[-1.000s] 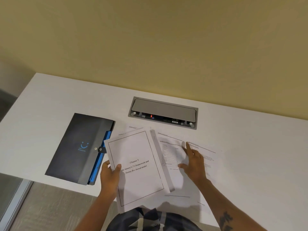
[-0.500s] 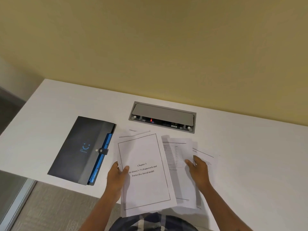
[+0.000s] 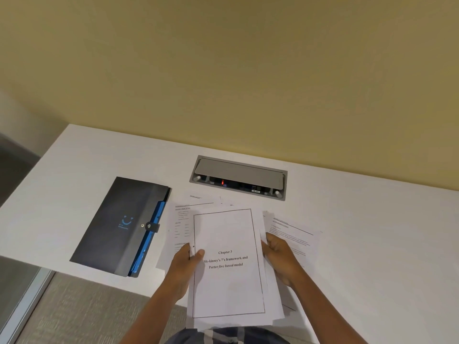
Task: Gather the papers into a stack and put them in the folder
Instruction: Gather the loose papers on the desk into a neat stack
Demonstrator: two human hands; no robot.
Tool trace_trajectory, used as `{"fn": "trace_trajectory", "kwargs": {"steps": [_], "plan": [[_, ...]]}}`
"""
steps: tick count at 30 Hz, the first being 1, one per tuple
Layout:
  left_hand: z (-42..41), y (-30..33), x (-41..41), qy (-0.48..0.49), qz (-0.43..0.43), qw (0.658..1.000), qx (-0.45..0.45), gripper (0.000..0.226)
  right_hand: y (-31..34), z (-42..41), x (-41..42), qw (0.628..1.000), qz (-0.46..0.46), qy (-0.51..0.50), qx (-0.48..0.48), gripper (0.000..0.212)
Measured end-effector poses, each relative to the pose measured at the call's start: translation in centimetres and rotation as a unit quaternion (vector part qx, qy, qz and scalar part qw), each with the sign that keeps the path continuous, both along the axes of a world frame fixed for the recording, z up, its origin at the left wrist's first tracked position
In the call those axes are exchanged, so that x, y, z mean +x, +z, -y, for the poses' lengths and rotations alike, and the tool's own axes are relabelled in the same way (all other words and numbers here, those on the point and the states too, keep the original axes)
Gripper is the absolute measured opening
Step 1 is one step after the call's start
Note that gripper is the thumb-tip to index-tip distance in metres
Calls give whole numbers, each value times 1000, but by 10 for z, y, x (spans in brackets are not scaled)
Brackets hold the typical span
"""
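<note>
A stack of white papers [image 3: 227,289] with a bordered "Chapter 3" title page on top lies at the desk's front edge. My left hand [image 3: 185,265] grips the stack's left edge, thumb on the title page. My right hand [image 3: 279,256] is curled around the stack's right edge. More printed sheets stick out underneath: one at the left [image 3: 180,224] and one at the right [image 3: 295,234], flat on the desk. The dark folder [image 3: 116,224] with a blue spine and a snap strap lies closed to the left of the papers.
The white desk [image 3: 372,244] runs against a yellow wall. A grey cable and power box [image 3: 239,176] is set into the desk behind the papers. The desk's left front edge drops to carpet floor [image 3: 82,309].
My right hand slid the right-hand sheets left under the title page and now clasps the stack's right edge. The stack has squared up between both hands.
</note>
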State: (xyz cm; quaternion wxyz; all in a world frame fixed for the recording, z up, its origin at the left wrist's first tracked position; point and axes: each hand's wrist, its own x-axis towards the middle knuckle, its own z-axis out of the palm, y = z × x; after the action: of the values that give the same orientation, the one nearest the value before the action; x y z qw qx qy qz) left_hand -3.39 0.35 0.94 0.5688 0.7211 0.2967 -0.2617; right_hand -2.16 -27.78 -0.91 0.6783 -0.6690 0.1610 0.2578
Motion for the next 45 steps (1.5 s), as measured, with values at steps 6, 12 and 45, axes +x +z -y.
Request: {"fn": "trace_trajectory", "kwargs": {"steps": [6, 12, 45], "plan": [[3, 2, -12, -12, -38, 999, -24, 24, 6, 2, -8, 998, -50, 36, 12, 25], [-5, -4, -32, 15, -18, 997, 74, 24, 4, 46, 6, 942, 30, 7, -335, 36], [-8, 15, -76, 139, -5, 989, 43, 14, -39, 100, -79, 929, 33, -162, -330, 9]]}}
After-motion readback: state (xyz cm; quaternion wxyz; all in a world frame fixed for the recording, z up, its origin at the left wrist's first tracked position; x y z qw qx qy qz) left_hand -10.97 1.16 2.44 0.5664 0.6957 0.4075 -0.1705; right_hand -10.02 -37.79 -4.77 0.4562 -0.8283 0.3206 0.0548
